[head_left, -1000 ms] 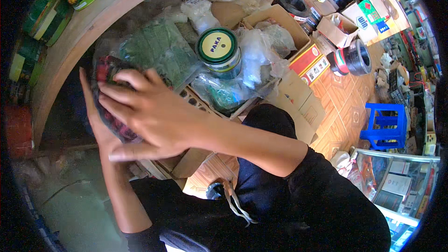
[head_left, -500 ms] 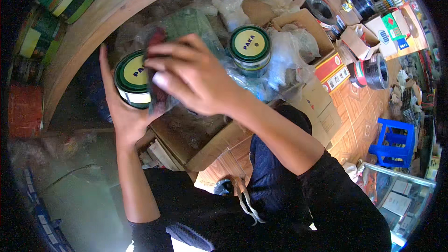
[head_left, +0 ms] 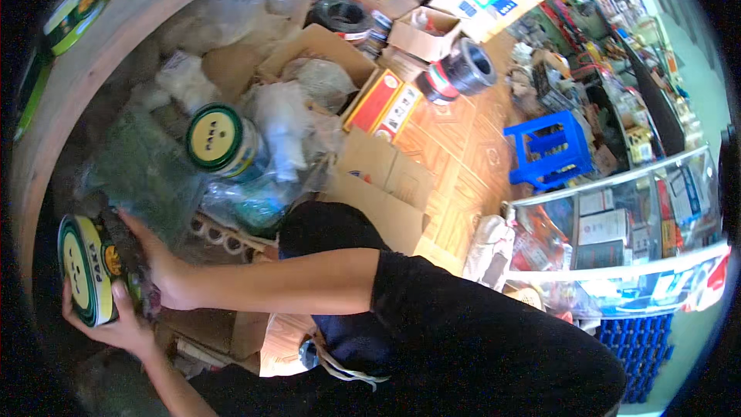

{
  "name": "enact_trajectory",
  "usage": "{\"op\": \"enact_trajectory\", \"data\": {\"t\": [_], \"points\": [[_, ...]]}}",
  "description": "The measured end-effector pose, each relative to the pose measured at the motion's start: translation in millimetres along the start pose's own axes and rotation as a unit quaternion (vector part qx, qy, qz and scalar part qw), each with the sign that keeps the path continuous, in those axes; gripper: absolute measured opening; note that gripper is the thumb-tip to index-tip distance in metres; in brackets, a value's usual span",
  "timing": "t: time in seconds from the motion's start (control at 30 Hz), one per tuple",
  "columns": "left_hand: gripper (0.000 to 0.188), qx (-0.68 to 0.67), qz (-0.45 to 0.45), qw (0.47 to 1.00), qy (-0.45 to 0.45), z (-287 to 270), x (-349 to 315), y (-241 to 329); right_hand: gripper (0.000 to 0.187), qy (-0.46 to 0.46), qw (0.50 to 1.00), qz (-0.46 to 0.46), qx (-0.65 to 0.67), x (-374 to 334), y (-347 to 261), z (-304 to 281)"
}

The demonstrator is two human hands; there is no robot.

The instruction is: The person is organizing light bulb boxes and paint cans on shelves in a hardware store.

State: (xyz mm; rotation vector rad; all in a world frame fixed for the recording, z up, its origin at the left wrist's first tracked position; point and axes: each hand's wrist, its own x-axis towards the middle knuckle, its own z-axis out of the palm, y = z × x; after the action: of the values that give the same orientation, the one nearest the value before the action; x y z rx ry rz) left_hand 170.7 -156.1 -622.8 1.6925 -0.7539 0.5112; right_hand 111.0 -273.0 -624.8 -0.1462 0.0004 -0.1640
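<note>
At the far left, a round paint can (head_left: 96, 251) with a green-rimmed, pale yellow lid is tipped so its lid turns left. My left hand (head_left: 116, 323) grips it from below, fingers along the lid's rim and thumb on its side. My right hand (head_left: 160, 272) presses a dark, crumpled cloth (head_left: 137, 259) against the can's side; its fingers are partly hidden behind the cloth. A second can (head_left: 218, 139) of the same kind stands upright among plastic bags, touched by neither hand.
A curved wooden shelf edge (head_left: 100, 54) borders the left. Open cardboard boxes (head_left: 340, 54) and clear plastic bags (head_left: 282, 127) lie beyond the second can. To the right are a black coil (head_left: 471, 66), a blue stool (head_left: 549, 150) and a glass display case (head_left: 610, 224).
The view has swung to the right. The held can has gone from upright to tilted, and my right hand with the cloth has moved from beside its lid to its side.
</note>
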Motion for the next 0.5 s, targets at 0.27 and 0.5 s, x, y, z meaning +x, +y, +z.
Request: {"op": "enact_trajectory", "data": {"t": [0.27, 0.5], "points": [[0.073, 0.093, 0.088, 0.978, -0.163, 11.1, 13.4, 3.4, 0.077, 0.006, 0.904, -0.046, -0.424, 5.2, -71.1, -3.9], [0.072, 0.16, 0.101, 0.973, -0.134, 1.2, 12.3, 4.4, 0.074, 0.085, 0.774, 0.013, -0.627, -5.9, -65.2, 13.1]]}}
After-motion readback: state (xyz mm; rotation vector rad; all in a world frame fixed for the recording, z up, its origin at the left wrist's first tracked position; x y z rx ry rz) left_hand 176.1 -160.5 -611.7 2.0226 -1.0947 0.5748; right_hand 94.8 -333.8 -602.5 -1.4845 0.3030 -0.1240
